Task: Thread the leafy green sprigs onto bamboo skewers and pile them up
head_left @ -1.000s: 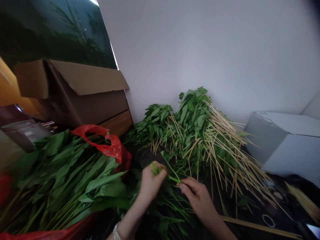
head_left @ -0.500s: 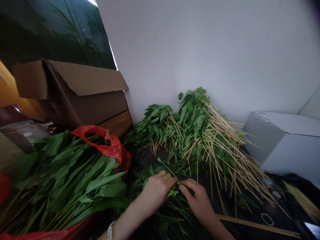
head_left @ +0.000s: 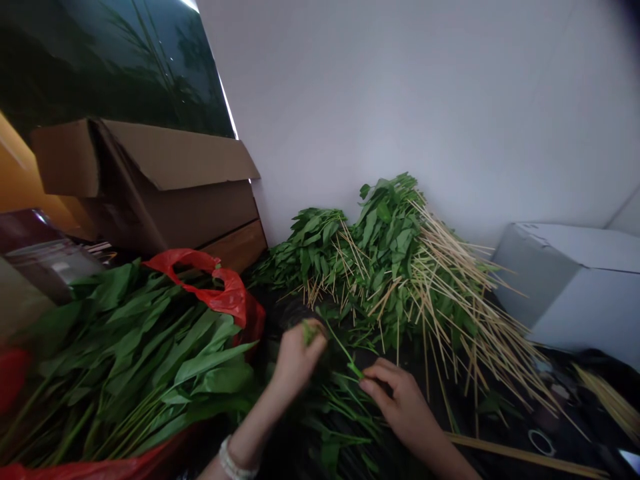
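Note:
My right hand (head_left: 400, 397) pinches one end of a thin green stem (head_left: 343, 343), which slants up and away to the left. My left hand (head_left: 299, 357) is closed, with a bit of leafy green (head_left: 310, 331) showing at its fingers. Below and between the hands lie loose green stems and leaves (head_left: 345, 407) on a dark surface. Left of my left hand, a red plastic bag (head_left: 235, 297) holds long leafy greens (head_left: 145, 353), which look like water spinach. Beyond my hands, leafy sprigs (head_left: 387, 223) are heaped with many thin wooden sticks (head_left: 465, 300).
An open cardboard box (head_left: 185, 160) stands at the back left, by a clear container (head_left: 55, 263). A white box (head_left: 575, 280) is at the right. A roll of tape (head_left: 541, 442), sticks (head_left: 530, 457) and another stick bundle (head_left: 613, 403) lie front right. A white wall rises behind.
My left hand has moved left, away from the right hand and the stem, with leafy green in its fingers. My right hand still pinches the stem, nearly in place.

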### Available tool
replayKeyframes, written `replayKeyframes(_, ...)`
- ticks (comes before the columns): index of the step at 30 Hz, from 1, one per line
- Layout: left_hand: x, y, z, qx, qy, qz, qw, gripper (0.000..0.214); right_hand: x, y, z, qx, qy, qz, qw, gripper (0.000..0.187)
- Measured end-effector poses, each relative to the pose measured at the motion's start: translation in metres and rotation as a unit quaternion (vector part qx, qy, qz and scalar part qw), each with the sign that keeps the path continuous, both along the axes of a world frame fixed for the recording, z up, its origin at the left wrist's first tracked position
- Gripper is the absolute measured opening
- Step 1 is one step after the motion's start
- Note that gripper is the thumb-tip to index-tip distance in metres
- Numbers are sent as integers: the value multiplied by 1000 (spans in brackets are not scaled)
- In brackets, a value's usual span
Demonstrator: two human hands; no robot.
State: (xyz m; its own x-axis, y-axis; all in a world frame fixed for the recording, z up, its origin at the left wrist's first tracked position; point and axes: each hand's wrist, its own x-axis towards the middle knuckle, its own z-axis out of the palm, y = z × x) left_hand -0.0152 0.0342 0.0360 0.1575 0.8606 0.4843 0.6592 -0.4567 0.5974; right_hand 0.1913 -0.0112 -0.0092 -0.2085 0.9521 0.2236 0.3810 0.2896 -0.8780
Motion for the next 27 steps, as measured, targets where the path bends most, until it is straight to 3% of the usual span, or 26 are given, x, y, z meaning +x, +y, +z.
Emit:
replayKeyframes(2, -7, 3, 11, 13, -58, 61, 996, 18, 2, 1, -1, 12, -20, -21, 1000, 17)
replayKeyframes(5, -5, -5, 16, 48, 13, -21, 999, 13, 1, 2, -8, 51, -43, -35, 997, 11)
replayKeyframes(9, 14, -23, -2, 90, 185, -144, 968, 15, -5, 0, -20, 140, -105, -31, 984, 13)
replayKeyframes(14, 22, -22, -19, 102, 346, -175, 916, 16, -6, -4, -24, 222, -201, -50, 953, 18)
replayKeyframes(20, 18, -17, -8, 77, 421, -190, 884, 9, -5, -5, -20, 283, -282, -67, 914, 16)
replayKeyframes(23, 19, -17, -5, 48, 413, -196, 888, 17, -8, -6, -20, 289, -287, -60, 911, 20)
replayKeyframes(27, 23, -16, -17, 2, 276, -165, 947, 14, -12, -8, -18, 292, -272, -61, 915, 23)
